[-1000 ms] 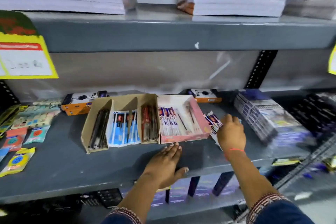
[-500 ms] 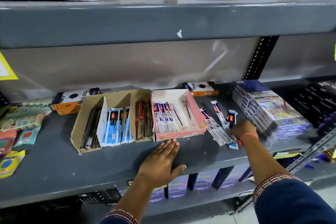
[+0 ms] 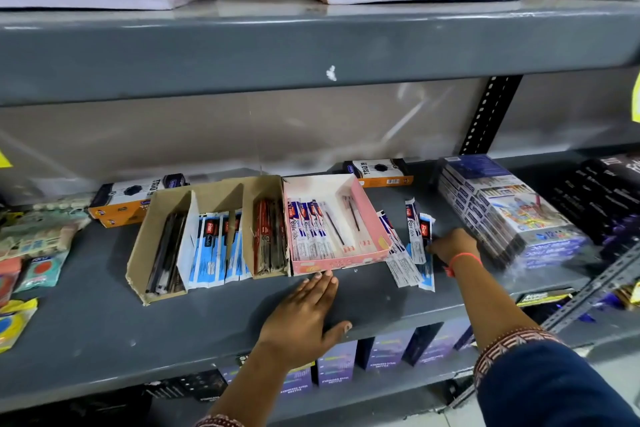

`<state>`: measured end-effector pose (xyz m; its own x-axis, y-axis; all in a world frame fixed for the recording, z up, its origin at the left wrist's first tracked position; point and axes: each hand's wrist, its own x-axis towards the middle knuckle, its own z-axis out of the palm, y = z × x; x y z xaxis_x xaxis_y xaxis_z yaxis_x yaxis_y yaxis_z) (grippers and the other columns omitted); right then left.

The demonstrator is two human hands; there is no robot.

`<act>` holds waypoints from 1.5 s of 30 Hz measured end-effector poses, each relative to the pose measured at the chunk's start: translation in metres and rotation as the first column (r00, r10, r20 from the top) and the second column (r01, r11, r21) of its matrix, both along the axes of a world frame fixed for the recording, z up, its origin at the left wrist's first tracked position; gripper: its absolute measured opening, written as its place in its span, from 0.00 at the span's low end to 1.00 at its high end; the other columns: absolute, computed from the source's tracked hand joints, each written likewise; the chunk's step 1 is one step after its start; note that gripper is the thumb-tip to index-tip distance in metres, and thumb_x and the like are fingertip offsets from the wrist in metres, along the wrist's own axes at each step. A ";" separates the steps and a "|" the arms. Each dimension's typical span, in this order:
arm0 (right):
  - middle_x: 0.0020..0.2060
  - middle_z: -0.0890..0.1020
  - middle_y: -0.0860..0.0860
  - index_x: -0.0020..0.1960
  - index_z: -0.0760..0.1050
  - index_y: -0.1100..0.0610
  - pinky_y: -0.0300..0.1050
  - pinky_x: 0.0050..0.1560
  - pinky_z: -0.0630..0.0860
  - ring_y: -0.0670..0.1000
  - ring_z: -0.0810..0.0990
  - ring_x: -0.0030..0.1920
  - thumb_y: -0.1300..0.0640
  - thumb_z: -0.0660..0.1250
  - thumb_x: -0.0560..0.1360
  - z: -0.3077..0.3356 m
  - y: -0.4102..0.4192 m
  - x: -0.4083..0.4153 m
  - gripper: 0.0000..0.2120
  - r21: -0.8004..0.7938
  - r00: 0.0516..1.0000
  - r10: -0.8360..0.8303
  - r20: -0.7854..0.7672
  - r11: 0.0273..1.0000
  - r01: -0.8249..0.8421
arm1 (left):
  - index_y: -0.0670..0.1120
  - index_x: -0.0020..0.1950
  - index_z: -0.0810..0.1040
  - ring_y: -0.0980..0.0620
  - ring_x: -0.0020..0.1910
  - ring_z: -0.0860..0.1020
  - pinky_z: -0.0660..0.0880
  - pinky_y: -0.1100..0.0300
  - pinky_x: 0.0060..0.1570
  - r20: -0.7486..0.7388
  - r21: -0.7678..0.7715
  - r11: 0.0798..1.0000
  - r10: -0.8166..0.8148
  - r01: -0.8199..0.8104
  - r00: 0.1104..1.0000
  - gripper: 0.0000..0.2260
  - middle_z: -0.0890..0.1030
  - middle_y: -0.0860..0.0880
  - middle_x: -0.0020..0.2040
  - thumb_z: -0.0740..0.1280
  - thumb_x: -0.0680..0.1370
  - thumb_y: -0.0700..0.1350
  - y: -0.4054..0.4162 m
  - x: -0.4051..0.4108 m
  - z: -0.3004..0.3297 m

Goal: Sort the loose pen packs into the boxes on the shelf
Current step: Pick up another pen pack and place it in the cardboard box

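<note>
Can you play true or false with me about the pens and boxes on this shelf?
1. The pink box has pen packs inside. True.
2. The left hand is holding a pen pack. False: it lies flat and open on the shelf, just in front of the pink box.
3. Some loose pen packs lie on the shelf to the right of the pink box. True.
4. The right hand is inside the brown box. False: it is beside the loose pen packs, far from that box.
5. The brown box sits to the right of the pink box. False: it sits on its left, touching it.
</note>
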<state>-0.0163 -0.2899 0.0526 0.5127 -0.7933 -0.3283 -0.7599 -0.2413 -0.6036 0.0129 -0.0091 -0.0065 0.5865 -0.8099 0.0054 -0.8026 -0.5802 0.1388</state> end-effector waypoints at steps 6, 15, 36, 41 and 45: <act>0.48 0.80 0.66 0.56 0.75 0.69 0.52 0.45 0.76 0.58 0.74 0.41 0.60 0.66 0.73 -0.005 0.003 0.007 0.16 -0.002 1.000 -0.004 0.027 1.000 0.004 | 0.48 0.77 0.42 0.61 0.67 0.33 0.22 0.72 0.56 -0.008 -0.010 1.000 -0.001 0.001 1.000 0.33 0.42 0.52 0.77 0.46 0.79 0.65 0.001 0.001 -0.001; 0.46 0.80 0.64 0.57 0.75 0.71 0.52 0.51 0.76 0.57 0.76 0.41 0.62 0.66 0.74 -0.005 -0.008 0.006 0.16 0.062 0.999 -0.040 -0.031 0.997 0.042 | 0.47 0.77 0.44 0.60 0.70 0.36 0.20 0.74 0.54 0.007 -0.026 1.000 -0.010 0.011 1.000 0.33 0.42 0.53 0.76 0.47 0.79 0.65 0.001 -0.001 0.002; 0.26 0.85 0.51 0.37 0.78 0.61 0.32 0.27 0.77 0.43 0.81 0.26 0.73 0.63 0.71 0.066 0.073 -0.031 0.11 0.510 0.572 -0.144 0.808 0.657 -0.555 | 0.46 0.78 0.46 0.54 0.75 0.42 0.29 0.62 0.65 0.069 -0.012 1.000 -0.010 0.011 0.998 0.43 0.46 0.49 0.78 0.34 0.70 0.71 0.001 0.002 -0.004; 0.27 0.85 0.48 0.39 0.79 0.59 0.32 0.29 0.78 0.44 0.82 0.28 0.72 0.64 0.72 0.069 0.092 -0.019 0.10 0.503 0.628 -0.068 0.775 0.669 -0.548 | 0.47 0.77 0.51 0.55 0.75 0.47 0.35 0.67 0.66 0.038 -0.081 0.996 0.041 -0.038 0.998 0.32 0.49 0.51 0.78 0.48 0.79 0.64 0.008 0.003 0.001; 0.33 0.82 0.51 0.40 0.76 0.57 0.36 0.35 0.77 0.47 0.80 0.33 0.71 0.66 0.71 0.072 0.125 0.004 0.10 0.474 0.693 0.068 0.717 0.682 -0.557 | 0.49 0.77 0.55 0.55 0.74 0.52 0.49 0.64 0.70 0.033 -0.138 0.983 0.126 -0.120 0.992 0.29 0.54 0.53 0.77 0.51 0.80 0.62 0.042 0.007 0.003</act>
<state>-0.0121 -0.1646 0.1249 0.9474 -0.2675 -0.1757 -0.1164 0.2235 -0.9677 0.0200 0.0332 -0.0039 0.6784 -0.7220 0.1359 -0.7330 -0.6528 0.1909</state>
